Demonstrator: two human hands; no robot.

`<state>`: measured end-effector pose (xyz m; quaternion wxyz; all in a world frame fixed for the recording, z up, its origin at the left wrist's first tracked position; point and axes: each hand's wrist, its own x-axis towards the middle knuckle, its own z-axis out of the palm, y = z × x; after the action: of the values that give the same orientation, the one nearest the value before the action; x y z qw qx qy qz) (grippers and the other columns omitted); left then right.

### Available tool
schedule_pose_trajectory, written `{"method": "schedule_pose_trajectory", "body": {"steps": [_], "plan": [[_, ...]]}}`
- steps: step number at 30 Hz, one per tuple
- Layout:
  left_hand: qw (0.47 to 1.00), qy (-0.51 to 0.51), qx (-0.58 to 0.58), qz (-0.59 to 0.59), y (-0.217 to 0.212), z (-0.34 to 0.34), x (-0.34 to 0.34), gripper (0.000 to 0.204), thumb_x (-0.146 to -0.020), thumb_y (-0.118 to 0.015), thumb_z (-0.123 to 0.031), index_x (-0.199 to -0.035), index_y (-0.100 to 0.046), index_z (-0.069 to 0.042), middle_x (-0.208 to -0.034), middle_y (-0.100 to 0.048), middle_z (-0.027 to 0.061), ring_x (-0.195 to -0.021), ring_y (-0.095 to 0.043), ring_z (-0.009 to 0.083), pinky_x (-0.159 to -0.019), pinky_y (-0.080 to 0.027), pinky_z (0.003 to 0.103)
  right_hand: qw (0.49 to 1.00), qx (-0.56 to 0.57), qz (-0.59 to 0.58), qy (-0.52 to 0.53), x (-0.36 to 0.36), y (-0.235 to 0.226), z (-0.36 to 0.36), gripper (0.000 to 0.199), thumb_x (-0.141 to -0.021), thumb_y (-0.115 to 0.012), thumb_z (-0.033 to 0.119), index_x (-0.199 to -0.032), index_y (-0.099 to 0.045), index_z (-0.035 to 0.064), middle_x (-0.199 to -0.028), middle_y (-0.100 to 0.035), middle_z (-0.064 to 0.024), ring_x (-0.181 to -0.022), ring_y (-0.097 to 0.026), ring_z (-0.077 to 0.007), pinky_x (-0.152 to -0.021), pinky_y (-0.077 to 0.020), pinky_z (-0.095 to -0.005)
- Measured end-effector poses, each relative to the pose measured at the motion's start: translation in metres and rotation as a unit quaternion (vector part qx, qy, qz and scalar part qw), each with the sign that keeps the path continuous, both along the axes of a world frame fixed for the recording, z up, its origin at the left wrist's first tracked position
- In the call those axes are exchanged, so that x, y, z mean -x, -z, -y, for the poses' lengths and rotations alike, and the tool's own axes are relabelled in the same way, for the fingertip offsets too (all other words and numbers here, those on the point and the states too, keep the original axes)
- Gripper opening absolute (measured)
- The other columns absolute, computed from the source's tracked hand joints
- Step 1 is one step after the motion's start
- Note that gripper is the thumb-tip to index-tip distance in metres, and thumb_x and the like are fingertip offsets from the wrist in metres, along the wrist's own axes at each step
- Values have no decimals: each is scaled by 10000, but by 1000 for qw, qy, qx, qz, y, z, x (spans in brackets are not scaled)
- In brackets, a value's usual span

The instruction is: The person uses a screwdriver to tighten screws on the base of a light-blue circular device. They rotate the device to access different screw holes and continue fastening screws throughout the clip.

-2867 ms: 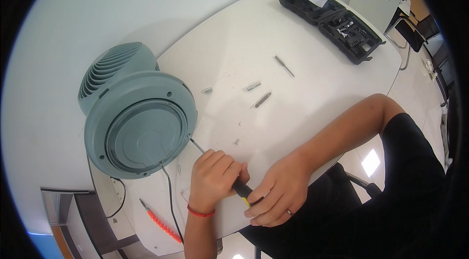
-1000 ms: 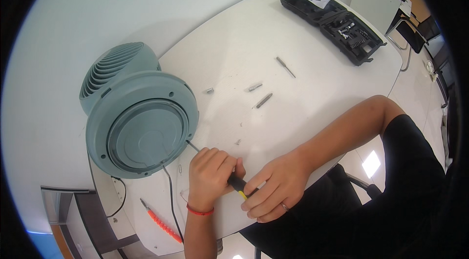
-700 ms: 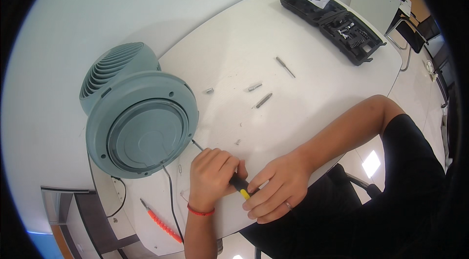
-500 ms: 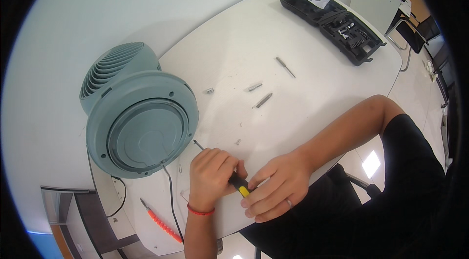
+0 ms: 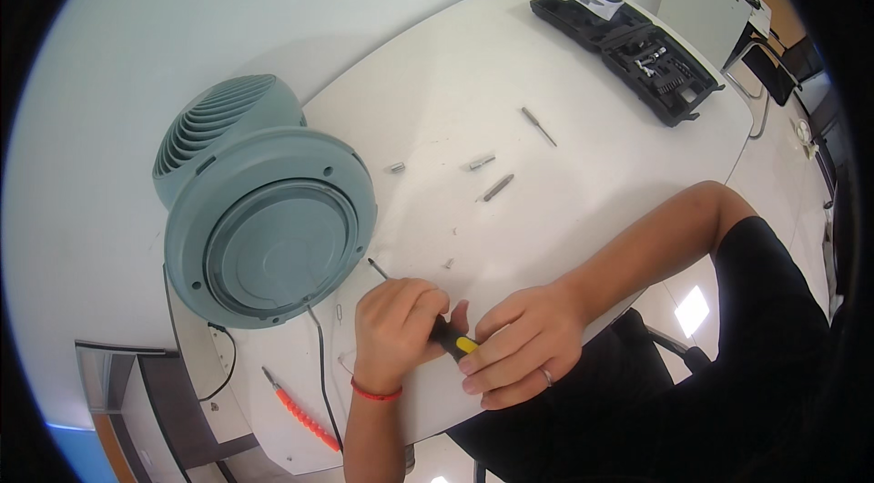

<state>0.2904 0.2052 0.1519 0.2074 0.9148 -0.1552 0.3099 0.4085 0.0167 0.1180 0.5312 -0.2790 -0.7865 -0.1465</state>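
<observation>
A screwdriver (image 5: 446, 334) with a black and yellow handle is between my two hands near the table's front edge. My left hand (image 5: 393, 328) is closed round the front of the handle, and the thin shaft pokes out past it toward the fan. At the rear end of the handle, my right hand (image 5: 530, 345) has its fingers curled over the yellow part. The shaft's tip stands just off the rim of a grey-green fan's round base (image 5: 362, 210). The fan lies tipped over, its underside toward me and its slatted head (image 5: 223, 123) behind.
Loose driver bits (image 5: 498, 187), a metal socket piece (image 5: 481, 162) and small screws (image 5: 448, 264) lie on the white table (image 5: 437, 73). An open black tool case (image 5: 660, 73) sits far right. An orange flexible shaft (image 5: 302, 415) and the black power cord (image 5: 320, 365) lie at left front.
The whole scene has shifted slightly in the picture. Both hands remain on the screwdriver, with only a small change in how the fingers lie round its handle.
</observation>
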Motion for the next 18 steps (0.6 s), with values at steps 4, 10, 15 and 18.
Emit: {"method": "schedule_pose_trajectory", "body": {"steps": [4,10,15,18], "plan": [[1000,-1,-3,27,4,-2,2,353,-722,-911,-74,-799,-566,-92,-717,-563,48,-563,-574,245,-516,-450,347,999,-21,-16,22,2,-1,-1,56,-970,-781,28,-963,-804,78,-1131,-751,-120,-1097,-723,-288,-827,-592,-381],[999,-7,-16,31,14,-7,4,400,-724,-923,-69,-786,-528,-90,-705,-556,51,-550,-558,248,-502,-438,343,999,1,-31,16,-2,-5,-5,56,-931,-785,5,-941,-778,60,-1088,-701,-110,-1067,-695,-281,-799,-591,-381],[999,-6,-42,31,14,-10,6,424,-733,-945,-40,-867,-547,-104,-764,-653,30,-582,-623,240,-509,-471,340,999,23,-26,10,-5,-7,-7,117,-885,-747,-28,-980,-754,40,-1072,-669,-130,-1027,-672,-285,-768,-566,-390],[997,-2,-52,51,12,-7,5,423,-738,-947,-42,-883,-554,-98,-767,-654,33,-584,-624,242,-507,-472,344,999,39,-8,-3,-4,-7,-5,142,-871,-705,-11,-1005,-728,28,-1075,-668,-142,-1029,-669,-306,-758,-545,-389]]}}
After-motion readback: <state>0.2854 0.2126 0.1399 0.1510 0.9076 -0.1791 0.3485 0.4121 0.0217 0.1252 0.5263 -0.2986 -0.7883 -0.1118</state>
